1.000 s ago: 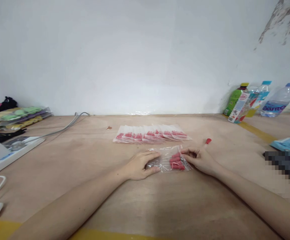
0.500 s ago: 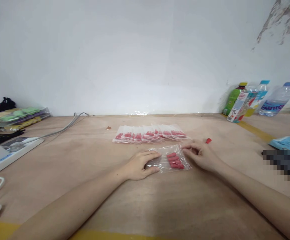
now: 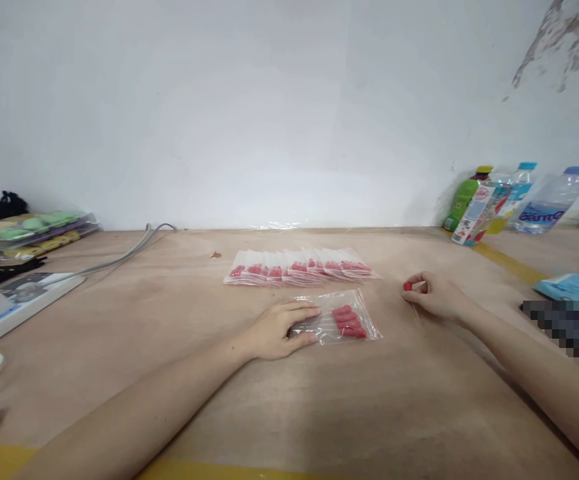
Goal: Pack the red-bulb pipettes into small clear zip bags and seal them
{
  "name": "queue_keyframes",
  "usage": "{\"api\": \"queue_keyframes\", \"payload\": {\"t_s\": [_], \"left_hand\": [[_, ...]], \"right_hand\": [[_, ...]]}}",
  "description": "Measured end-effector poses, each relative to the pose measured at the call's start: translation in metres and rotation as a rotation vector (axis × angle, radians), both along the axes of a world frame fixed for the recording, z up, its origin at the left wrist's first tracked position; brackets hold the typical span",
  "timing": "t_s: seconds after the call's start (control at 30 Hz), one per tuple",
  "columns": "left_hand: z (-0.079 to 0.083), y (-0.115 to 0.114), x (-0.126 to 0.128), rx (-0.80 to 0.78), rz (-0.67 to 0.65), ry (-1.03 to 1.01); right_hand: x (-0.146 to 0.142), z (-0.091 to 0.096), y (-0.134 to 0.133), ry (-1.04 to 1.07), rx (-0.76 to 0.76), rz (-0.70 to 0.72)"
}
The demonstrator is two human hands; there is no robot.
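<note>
On the table lies a clear zip bag (image 3: 326, 328) with several red finger-shaped pieces (image 3: 348, 321) at its right end. My left hand (image 3: 280, 328) lies on the bag's left end, thumb and fingers apart. To the right of the bag, my right hand (image 3: 434, 295) pinches a small red piece (image 3: 408, 286) between thumb and fingertips, just over the tabletop. Most of that piece is hidden by the fingers. Behind the bag, a row of overlapping small zip bags (image 3: 296, 268) holds similar red pieces.
Bottles (image 3: 549, 207) and a drink carton (image 3: 474, 217) stand at the back right. Nearer are a blue packet (image 3: 574, 291) and a blurred dark object (image 3: 564, 333). A power strip (image 3: 59, 287) with a grey cable (image 3: 124, 257), and packed goods (image 3: 34, 233), lie on the left.
My right hand has left the bag's right edge, moved right and closed on the red piece that lay on the table. My left hand has stayed on the bag.
</note>
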State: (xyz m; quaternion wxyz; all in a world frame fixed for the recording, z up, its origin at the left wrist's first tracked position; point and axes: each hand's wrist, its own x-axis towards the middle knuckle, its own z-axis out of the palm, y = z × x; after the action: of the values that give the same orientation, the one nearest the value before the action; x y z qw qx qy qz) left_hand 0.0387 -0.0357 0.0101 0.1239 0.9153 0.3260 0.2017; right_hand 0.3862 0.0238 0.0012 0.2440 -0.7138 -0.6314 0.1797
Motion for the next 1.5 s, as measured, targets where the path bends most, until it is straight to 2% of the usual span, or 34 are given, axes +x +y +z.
{"api": "queue_keyframes", "payload": {"t_s": [0.1,0.2,0.27,0.33,0.5,0.7,0.83,0.97,1.03,1.2,1.33,1.5], "left_hand": [[0.001,0.0,-0.001,-0.003,-0.003,-0.01],[0.002,-0.001,-0.002,-0.013,-0.017,-0.022],[0.003,-0.001,-0.002,-0.02,-0.027,-0.029],[0.003,-0.001,-0.003,-0.019,-0.033,-0.038],[0.001,-0.001,-0.003,-0.017,-0.037,-0.041],[0.001,0.0,-0.003,-0.013,-0.034,-0.029],[0.002,-0.002,-0.002,-0.024,-0.024,-0.018],[0.003,-0.003,-0.003,-0.016,0.0,-0.03],[0.004,-0.004,-0.003,-0.01,-0.001,-0.035],[0.004,-0.004,-0.003,-0.008,-0.015,-0.045],[0.003,-0.004,-0.003,-0.013,-0.009,-0.057],[0.003,-0.004,-0.003,-0.017,-0.014,-0.053]], "right_hand": [[-0.014,0.0,-0.009,0.312,-0.014,0.054],[-0.028,0.0,-0.017,0.743,-0.014,0.099],[-0.037,-0.001,-0.021,0.974,0.047,0.082],[-0.044,-0.002,-0.023,1.077,0.164,0.031],[-0.056,-0.004,-0.027,1.056,0.369,-0.063],[-0.069,-0.004,-0.033,1.061,0.437,-0.113],[-0.08,-0.003,-0.04,1.183,0.377,-0.128],[-0.091,-0.006,-0.047,1.268,0.252,-0.024],[-0.093,-0.007,-0.049,1.227,0.182,0.029],[-0.093,-0.003,-0.053,0.968,0.011,0.187],[-0.093,0.0,-0.054,0.882,-0.09,0.27],[-0.093,0.001,-0.048,0.814,-0.098,0.366]]}}
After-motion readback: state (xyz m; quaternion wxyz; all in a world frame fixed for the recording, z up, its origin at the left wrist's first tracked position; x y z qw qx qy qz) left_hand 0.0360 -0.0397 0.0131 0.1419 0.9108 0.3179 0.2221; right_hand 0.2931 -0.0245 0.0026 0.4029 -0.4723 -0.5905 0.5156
